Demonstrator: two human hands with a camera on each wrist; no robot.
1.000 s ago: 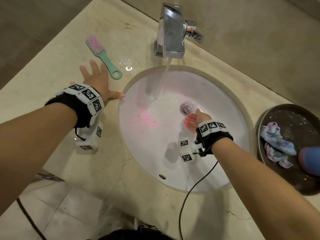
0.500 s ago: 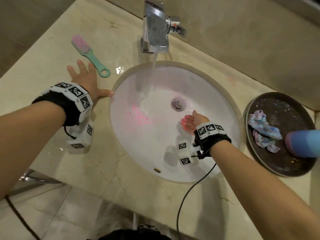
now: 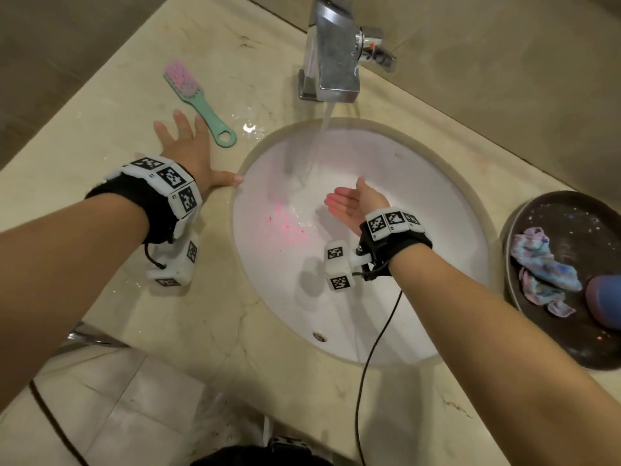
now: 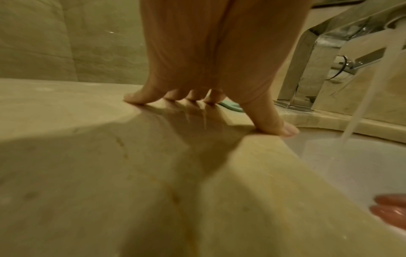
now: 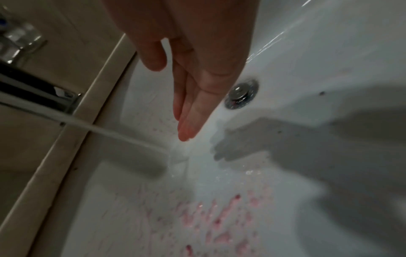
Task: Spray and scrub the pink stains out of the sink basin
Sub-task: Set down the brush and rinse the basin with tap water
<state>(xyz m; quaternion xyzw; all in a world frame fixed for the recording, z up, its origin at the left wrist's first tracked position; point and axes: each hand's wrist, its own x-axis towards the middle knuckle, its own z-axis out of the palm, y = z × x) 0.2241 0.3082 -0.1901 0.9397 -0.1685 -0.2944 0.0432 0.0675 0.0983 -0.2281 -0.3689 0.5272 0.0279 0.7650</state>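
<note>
Sink basin (image 3: 386,297) is the big white oval set into the beige marble counter (image 3: 117,129), so I'll place everything off that. Water is running from the chrome faucet (image 3: 331,52) at the basin's back edge, and the stream lands on the back slope of the bowl. Pink stains (image 3: 287,223) sit on the basin's left slope, streaky and speckled, just below where the water hits; in the right wrist view they show as blotchy red-pink smears (image 5: 219,226). Left hand (image 3: 188,153) is flat on the counter just left of the basin, fingers spread and straight, holding nothing, thumb tip right at the basin's rim. Right hand (image 3: 356,203) hovers inside the basin near the middle, palm up, fingers straight and together, empty, just right of the stream; I can't tell if the water actually touches it. That hand covers the drain in the head view, though the right wrist view shows the drain (image 5: 241,93) past the fingers. Off the basin's right side a dark round tray (image 3: 571,210) holds a crumpled tie-dye cloth (image 3: 544,267) and a blue-purple thing cut off by the frame edge, too cropped to name. Behind the left hand, back-left of the basin, lies a teal brush (image 3: 198,102) with pink bristles.
</note>
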